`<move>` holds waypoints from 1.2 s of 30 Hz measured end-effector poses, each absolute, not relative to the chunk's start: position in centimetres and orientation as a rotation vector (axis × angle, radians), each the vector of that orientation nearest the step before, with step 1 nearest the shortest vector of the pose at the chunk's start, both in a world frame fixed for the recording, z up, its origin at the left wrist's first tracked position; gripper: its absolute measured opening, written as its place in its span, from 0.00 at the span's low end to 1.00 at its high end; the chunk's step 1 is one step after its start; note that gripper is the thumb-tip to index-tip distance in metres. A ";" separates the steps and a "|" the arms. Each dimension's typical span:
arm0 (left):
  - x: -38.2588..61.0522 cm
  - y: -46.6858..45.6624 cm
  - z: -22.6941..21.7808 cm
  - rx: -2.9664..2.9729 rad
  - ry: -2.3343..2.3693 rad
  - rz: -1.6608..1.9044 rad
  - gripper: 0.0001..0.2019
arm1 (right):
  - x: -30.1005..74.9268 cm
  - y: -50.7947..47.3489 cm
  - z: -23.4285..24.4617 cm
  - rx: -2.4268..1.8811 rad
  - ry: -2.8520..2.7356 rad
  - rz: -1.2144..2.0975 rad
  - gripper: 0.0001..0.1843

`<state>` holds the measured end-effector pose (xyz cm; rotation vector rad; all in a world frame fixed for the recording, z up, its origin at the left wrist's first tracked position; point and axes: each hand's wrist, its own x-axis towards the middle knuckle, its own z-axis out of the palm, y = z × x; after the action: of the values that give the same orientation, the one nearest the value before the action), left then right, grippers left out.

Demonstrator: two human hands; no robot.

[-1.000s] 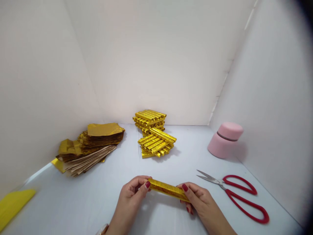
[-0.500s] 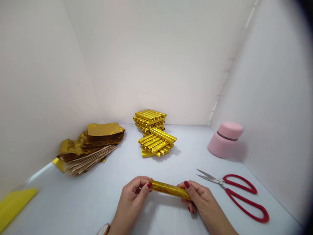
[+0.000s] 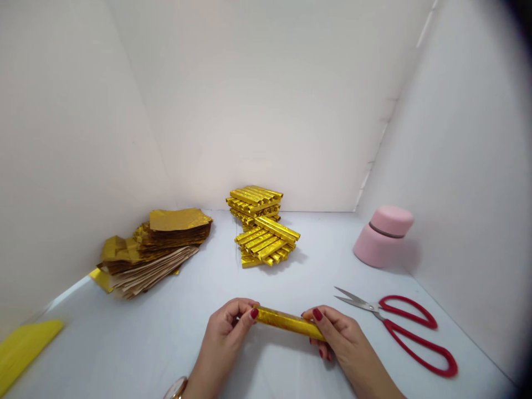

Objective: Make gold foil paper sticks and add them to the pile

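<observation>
A gold foil-wrapped stick [image 3: 288, 323] lies across my grip, held level above the white surface. My left hand [image 3: 224, 341] pinches its left end between thumb and fingers. My right hand [image 3: 343, 343] holds the other end, with red-painted nails on the foil. The middle of the stick shows between my hands. Beyond them stands a crisscrossed stack of similar gold sticks [image 3: 264, 230], out of reach of my fingers.
A pile of gold foil and paper sheets [image 3: 166, 249] sits back left, and a yellow sheet [image 3: 25, 349] lies at the left edge. Red-handled scissors [image 3: 394, 327] lie to the right, below a pink jar [image 3: 382, 237]. White walls enclose three sides.
The gold stick has rotated from a downward slant to the right into a nearly level position, with both hands still holding it.
</observation>
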<state>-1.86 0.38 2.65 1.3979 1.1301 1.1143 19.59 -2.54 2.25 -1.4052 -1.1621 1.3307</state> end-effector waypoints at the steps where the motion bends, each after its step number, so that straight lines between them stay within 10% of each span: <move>1: -1.9 0.4 2.7 1.410 1.130 1.117 0.15 | 19.5 -2.5 2.3 -1.404 -1.164 1.338 0.27; 36: -1.9 0.2 3.0 1.241 1.087 1.076 0.14 | 19.8 -2.6 2.3 -1.426 -1.257 1.209 0.23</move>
<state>-1.92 0.25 3.01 1.2410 1.0870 1.0758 19.79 -2.63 2.30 -1.4255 -1.2567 1.2087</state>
